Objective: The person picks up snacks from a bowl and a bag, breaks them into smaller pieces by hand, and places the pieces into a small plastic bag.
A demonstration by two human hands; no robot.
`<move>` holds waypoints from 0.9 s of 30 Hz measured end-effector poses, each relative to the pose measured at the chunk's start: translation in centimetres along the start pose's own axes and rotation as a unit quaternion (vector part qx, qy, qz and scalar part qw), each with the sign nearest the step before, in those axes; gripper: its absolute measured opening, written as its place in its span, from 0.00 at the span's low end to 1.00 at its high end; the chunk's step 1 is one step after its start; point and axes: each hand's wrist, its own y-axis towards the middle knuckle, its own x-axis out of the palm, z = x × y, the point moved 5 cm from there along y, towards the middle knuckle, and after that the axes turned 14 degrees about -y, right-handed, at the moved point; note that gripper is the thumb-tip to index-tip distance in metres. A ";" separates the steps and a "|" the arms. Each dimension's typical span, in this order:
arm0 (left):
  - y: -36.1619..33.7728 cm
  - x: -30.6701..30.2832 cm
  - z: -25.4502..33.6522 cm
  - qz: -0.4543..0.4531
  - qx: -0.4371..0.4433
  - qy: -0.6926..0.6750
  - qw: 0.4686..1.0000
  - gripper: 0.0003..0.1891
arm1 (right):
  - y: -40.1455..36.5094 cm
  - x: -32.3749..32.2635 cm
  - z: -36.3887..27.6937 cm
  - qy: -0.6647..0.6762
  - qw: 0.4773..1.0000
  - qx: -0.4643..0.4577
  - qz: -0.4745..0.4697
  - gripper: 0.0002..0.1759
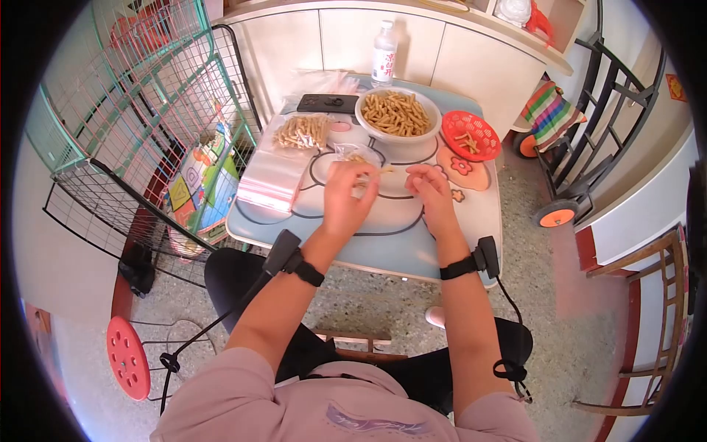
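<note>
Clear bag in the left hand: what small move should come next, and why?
Probably the right hand should reach to the white bowl for more snack sticks. The left hand holds the clear bag just in front of that bowl, few sticks show inside the bag, and the bowl is heaped.

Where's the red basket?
In the head view, the red basket sits at the far right of the table, just right of the big white bowl of snack sticks, beyond the right hand.
</note>
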 end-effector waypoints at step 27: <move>-0.3 -2.8 -5.8 0.006 -0.104 0.014 0.994 0.16 | -0.2 0.4 0.0 -0.038 0.999 0.024 -0.011 0.08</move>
